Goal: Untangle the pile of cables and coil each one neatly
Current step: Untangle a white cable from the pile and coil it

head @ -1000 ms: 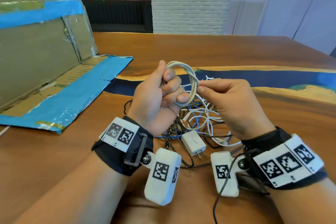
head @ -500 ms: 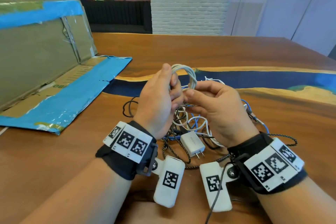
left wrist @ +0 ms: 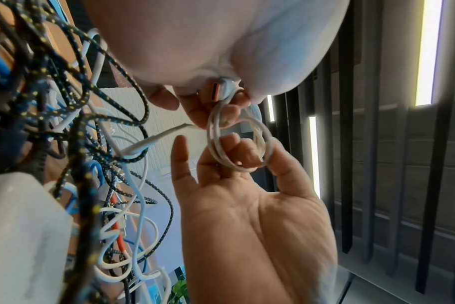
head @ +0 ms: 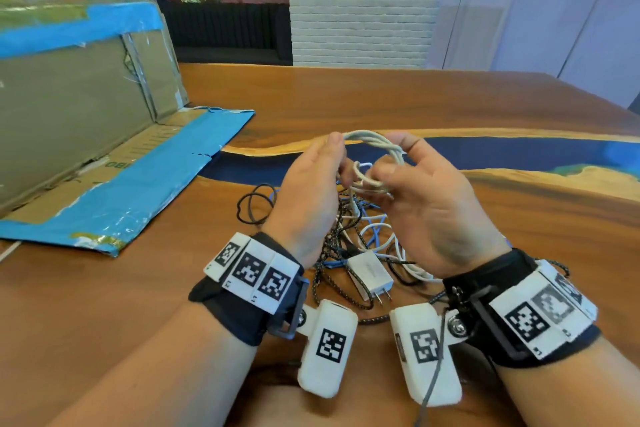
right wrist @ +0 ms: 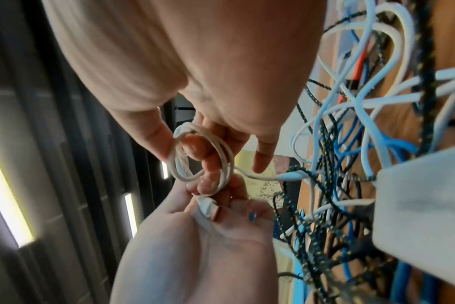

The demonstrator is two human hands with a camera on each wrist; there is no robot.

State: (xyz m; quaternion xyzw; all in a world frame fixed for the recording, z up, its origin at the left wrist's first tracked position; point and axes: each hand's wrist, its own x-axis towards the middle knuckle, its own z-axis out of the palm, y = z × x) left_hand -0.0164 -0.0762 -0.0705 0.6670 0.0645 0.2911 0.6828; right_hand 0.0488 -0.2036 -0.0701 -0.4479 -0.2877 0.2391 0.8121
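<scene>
A white cable (head: 375, 144) is wound into a small coil held above the table between both hands. My left hand (head: 332, 156) pinches the coil together with its USB plug (left wrist: 221, 90), also seen from the right wrist (right wrist: 208, 207). My right hand (head: 391, 163) faces palm up, with two fingers curled through the coil (left wrist: 243, 169) and the thumb on its outside. The cable's loose tail (right wrist: 288, 175) runs down into the tangled pile (head: 360, 236) of white, blue and black braided cables under the hands.
A white wall charger (head: 370, 274) lies in the pile near my wrists. A thin black cable loop (head: 252, 204) lies left of the pile. An opened cardboard box with blue tape (head: 86, 135) stands at the left on the wooden table (head: 450, 100).
My right hand has turned palm up and hooked its fingers into the coil instead of pinching the strand. The left hand has shifted from a fist round the coil to a pinch at the plug.
</scene>
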